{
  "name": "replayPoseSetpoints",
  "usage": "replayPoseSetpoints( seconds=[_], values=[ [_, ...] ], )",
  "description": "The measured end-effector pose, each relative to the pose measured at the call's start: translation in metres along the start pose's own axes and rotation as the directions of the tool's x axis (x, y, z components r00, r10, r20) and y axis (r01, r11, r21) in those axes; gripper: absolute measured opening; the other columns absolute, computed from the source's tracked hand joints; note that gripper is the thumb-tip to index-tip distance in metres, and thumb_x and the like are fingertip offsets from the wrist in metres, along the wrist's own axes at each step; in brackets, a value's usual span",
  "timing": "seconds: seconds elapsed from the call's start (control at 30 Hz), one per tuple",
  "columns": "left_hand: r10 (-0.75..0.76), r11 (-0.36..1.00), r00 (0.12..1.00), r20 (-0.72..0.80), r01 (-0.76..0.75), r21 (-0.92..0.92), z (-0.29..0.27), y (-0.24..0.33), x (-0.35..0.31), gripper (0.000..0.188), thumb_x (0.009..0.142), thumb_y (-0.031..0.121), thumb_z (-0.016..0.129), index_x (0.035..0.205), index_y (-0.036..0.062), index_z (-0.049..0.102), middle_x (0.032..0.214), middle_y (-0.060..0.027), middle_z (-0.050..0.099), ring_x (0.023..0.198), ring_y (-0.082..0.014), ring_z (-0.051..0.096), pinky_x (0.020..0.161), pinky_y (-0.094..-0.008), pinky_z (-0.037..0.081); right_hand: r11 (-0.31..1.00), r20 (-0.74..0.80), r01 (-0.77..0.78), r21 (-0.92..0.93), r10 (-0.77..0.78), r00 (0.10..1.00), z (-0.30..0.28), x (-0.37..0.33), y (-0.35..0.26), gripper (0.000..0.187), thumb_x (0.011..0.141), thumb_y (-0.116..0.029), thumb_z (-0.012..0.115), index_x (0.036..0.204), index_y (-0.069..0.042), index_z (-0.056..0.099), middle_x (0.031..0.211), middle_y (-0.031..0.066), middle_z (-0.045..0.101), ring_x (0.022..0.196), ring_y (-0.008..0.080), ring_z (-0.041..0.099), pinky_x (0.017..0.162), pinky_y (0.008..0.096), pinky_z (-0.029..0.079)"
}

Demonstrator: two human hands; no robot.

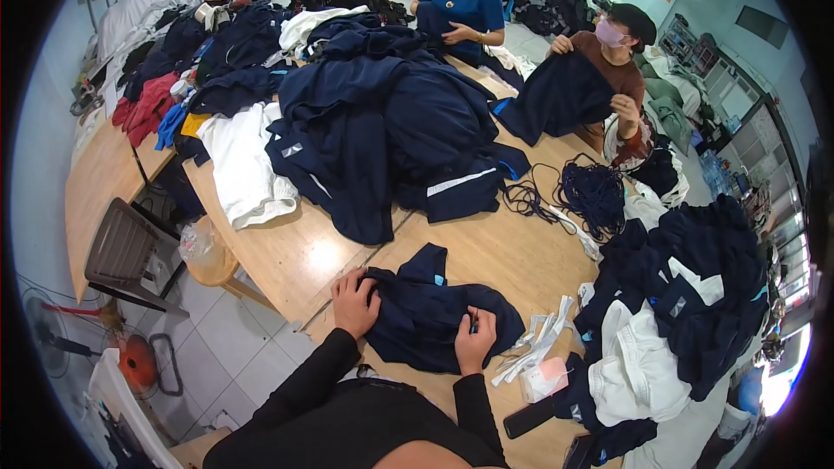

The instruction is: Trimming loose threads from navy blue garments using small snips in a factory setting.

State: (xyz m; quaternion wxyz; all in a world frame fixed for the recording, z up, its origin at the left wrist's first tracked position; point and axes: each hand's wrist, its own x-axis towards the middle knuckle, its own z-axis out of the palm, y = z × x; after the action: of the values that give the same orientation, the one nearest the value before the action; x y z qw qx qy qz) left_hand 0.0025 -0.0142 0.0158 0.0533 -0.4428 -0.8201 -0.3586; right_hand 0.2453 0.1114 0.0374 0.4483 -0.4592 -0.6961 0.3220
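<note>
My left hand (pixel 354 304) presses flat, fingers spread, on the navy garment (pixel 434 313) lying on the wooden table (pixel 304 252), just short of the big navy pile (pixel 391 122). My right hand (pixel 475 340) pinches the garment's near edge, white strips (pixel 534 347) just beside it.

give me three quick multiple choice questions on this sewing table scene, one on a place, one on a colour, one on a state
1. Where does the coil of dark cord lie?
A. on the floor
B. on the wooden table
C. on the grey chair

2. What colour is the garment under the hands?
A. navy
B. red
C. white

3. How is the left hand?
A. raised in the air
B. pressed on the garment
C. holding the phone

Answers: B, it rests on the tabletop; A, the cloth is dark blue; B, it lies on the cloth while the right hand pinches it.
</note>
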Motion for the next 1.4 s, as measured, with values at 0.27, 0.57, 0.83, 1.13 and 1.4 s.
replayPoseSetpoints(
  seconds=[0.27,0.57,0.83,1.13,1.4],
  values=[
    [0.002,1.0,1.0,-0.001,-0.002,0.002,0.0009,0.0004,0.0005,0.026,0.087,0.017,0.073,0.111,0.0099,0.074,0.136,-0.0135,0.067,0.136,-0.0355,0.056,0.114,-0.0502,0.036,1.0,-0.003,0.021,-0.012,-0.022,1.0,-0.0009,-0.0007,0.0035,0.016,0.093,0.001,0.07,0.108,0.004,0.072,0.1,0.0127,0.065,0.086,0.0245,0.066,0.079,0.0342,0.053],
    [0.0,1.0,1.0,-0.007,0.0,0.008,0.0008,0.0011,0.002,0.025,0.087,0.018,0.073,0.11,0.0099,0.074,0.135,-0.0135,0.067,0.135,-0.0353,0.057,0.114,-0.0498,0.036,1.0,-0.002,-0.003,0.012,0.003,1.0,-0.0002,0.0013,0.0011,0.016,0.093,0.001,0.071,0.108,0.004,0.072,0.098,0.0117,0.063,0.083,0.0231,0.063,0.077,0.0337,0.052],
    [0.007,1.0,1.0,-0.009,-0.007,0.004,0.0013,0.0008,0.0005,0.025,0.086,0.018,0.073,0.11,0.0097,0.074,0.135,-0.0134,0.067,0.135,-0.0347,0.057,0.114,-0.0492,0.037,1.0,-0.008,0.012,0.011,-0.012,1.0,0.0006,-0.0001,0.0053,0.016,0.092,0.001,0.071,0.108,0.004,0.073,0.099,0.0123,0.064,0.085,0.0239,0.065,0.078,0.034,0.052],
    [0.005,1.0,1.0,-0.006,-0.005,0.012,0.002,0.0002,0.0007,0.025,0.086,0.018,0.073,0.11,0.0099,0.074,0.136,-0.0133,0.067,0.136,-0.0347,0.057,0.114,-0.0495,0.037,0.999,0.029,0.001,-0.032,0.0,1.0,-0.0012,0.0001,0.007,0.018,0.093,0.002,0.07,0.111,0.005,0.072,0.107,0.0159,0.066,0.093,0.0291,0.07,0.083,0.0362,0.057],
    [0.003,1.0,1.0,-0.006,-0.003,-0.005,0.0024,0.0013,0.0,0.024,0.087,0.017,0.072,0.11,0.0106,0.074,0.136,-0.0134,0.066,0.136,-0.0346,0.056,0.115,-0.0497,0.036,0.999,-0.014,0.032,0.004,-0.032,0.999,0.0003,-0.0005,0.0097,0.016,0.093,0.002,0.07,0.108,0.004,0.072,0.098,0.0117,0.064,0.084,0.0224,0.064,0.076,0.0326,0.052]
  ],
)
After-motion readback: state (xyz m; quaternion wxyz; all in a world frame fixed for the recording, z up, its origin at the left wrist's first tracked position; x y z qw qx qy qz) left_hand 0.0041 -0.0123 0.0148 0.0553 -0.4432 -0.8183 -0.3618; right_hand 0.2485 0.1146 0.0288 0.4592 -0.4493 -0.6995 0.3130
